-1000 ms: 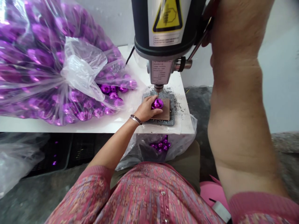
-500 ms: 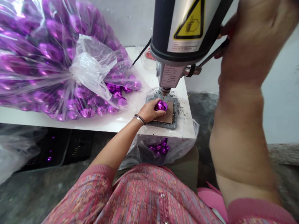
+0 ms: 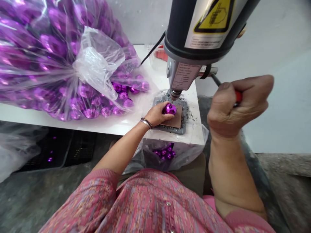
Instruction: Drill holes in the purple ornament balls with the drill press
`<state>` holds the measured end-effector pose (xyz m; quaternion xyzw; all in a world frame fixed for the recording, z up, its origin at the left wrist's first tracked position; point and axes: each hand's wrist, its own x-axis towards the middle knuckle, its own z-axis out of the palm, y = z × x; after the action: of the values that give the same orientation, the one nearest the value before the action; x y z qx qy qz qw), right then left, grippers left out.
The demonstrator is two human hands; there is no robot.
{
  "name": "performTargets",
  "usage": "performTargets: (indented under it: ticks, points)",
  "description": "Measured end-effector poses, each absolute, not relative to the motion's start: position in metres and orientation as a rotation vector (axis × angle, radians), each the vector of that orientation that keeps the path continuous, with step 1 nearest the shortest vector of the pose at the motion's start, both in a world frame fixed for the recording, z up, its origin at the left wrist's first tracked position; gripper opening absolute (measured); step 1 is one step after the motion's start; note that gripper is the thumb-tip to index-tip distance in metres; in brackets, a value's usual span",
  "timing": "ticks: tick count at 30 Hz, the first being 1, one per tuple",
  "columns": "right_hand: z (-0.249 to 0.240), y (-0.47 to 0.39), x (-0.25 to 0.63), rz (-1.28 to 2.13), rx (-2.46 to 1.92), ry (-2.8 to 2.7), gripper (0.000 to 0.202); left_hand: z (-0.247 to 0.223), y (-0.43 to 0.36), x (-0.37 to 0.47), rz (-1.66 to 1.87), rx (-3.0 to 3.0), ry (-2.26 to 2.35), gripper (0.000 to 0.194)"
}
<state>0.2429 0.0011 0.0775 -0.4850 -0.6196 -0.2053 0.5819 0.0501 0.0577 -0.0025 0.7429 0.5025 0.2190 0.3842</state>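
Observation:
Between the thumb and fingers of my left hand [image 3: 157, 115] is a shiny purple bauble [image 3: 170, 109]. It rests on a brown square board [image 3: 175, 120] on the grey base plate [image 3: 180, 130] of a drill press [image 3: 194, 42]. The thin drill bit [image 3: 171, 103] meets the top of the bauble; how deep it goes I cannot tell. My right hand [image 3: 233, 105] is wrapped round the press's feed lever [image 3: 215, 79], whose red end shows by the fingers.
A big clear bag [image 3: 60, 61] of purple baubles covers the left of the white table [image 3: 114, 127]. Dark shavings [image 3: 190, 114] lie around the base. An open plastic bag [image 3: 162, 153] with more baubles hangs below the table edge. Black crates [image 3: 79, 150] stand on the floor at left.
My right hand has come down with the feed lever, from high beside the motor to lower right. My left hand still holds the bauble on the board. The view has shifted slightly.

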Motion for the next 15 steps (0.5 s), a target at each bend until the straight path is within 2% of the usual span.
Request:
performTargets:
  ticks: [5,11,15]
  points:
    - [0.068,0.003,0.239,-0.516,-1.092,-1.406,0.036,-0.006,0.058,0.049,0.583,1.877,1.269,0.058]
    - [0.043,0.010,0.237,-0.558,-0.988,-1.378,0.022,-0.007,0.057,0.049,0.574,1.888,1.255,0.054]
    - [0.040,0.010,0.231,-0.550,-0.969,-1.352,0.027,-0.007,0.056,0.050,0.585,1.870,1.265,0.057]
